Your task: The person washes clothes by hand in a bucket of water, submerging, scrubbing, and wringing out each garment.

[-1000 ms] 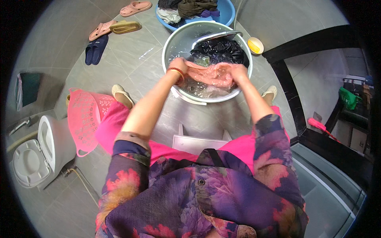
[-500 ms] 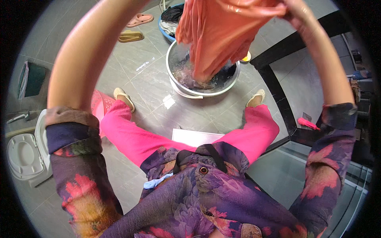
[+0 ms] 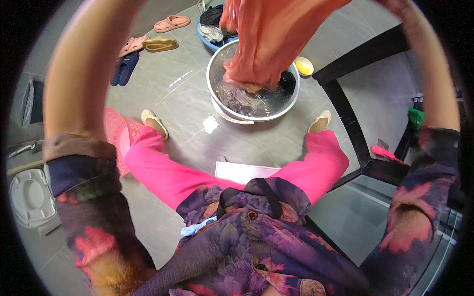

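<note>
A wet coral-orange cloth garment hangs stretched from the upper edge, its lower end in the water of a round white-rimmed bucket. Dark and greyish laundry lies in the water around it. Both my bare forearms reach up past the picture's top. My left hand is out of sight there, beyond the garment's upper left. Only the base of my right hand shows at the top edge, right of the garment; its fingers are cut off.
Behind the bucket stands a blue basin of dark and white laundry. A bowl with something yellow sits right of the bucket. Slippers lie at far left, near a pink perforated basket. A black frame borders the right.
Both arms have risen and spread, carrying my hands up to or past the top edge. The garment is pulled higher and wider, its lower end still in the bucket.
</note>
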The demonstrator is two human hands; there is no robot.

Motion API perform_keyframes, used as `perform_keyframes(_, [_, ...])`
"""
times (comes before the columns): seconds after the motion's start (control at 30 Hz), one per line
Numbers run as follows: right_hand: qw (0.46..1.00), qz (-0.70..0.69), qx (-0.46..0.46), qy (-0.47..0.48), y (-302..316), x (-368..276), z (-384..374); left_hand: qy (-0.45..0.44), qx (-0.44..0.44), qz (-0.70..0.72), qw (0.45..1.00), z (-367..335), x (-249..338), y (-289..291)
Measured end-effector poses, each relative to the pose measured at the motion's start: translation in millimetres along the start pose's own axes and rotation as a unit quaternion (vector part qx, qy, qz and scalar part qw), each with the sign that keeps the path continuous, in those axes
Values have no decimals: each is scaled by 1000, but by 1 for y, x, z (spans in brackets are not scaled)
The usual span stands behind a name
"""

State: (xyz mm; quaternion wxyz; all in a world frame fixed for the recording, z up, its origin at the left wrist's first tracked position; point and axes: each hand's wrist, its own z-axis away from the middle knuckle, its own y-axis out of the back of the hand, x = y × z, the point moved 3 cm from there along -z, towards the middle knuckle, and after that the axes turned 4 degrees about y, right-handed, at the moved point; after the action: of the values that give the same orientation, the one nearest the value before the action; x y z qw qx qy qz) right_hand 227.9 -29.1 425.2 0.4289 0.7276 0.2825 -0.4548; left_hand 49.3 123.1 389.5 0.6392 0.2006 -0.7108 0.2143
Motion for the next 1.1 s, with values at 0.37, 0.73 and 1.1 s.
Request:
perform_keyframes(0.37, [944,253,-211,-4,-184,370,111,-5,235,-496,836,85,-441,-8])
perform_keyframes(0.73, [837,357,-335,-245,-240,432,125,25,308,-343,887,87,-489,-5])
perform_keyframes(1.1, [960,-228,-76,-140,-104,311,98,185,8,-19,983,73,-317,-18])
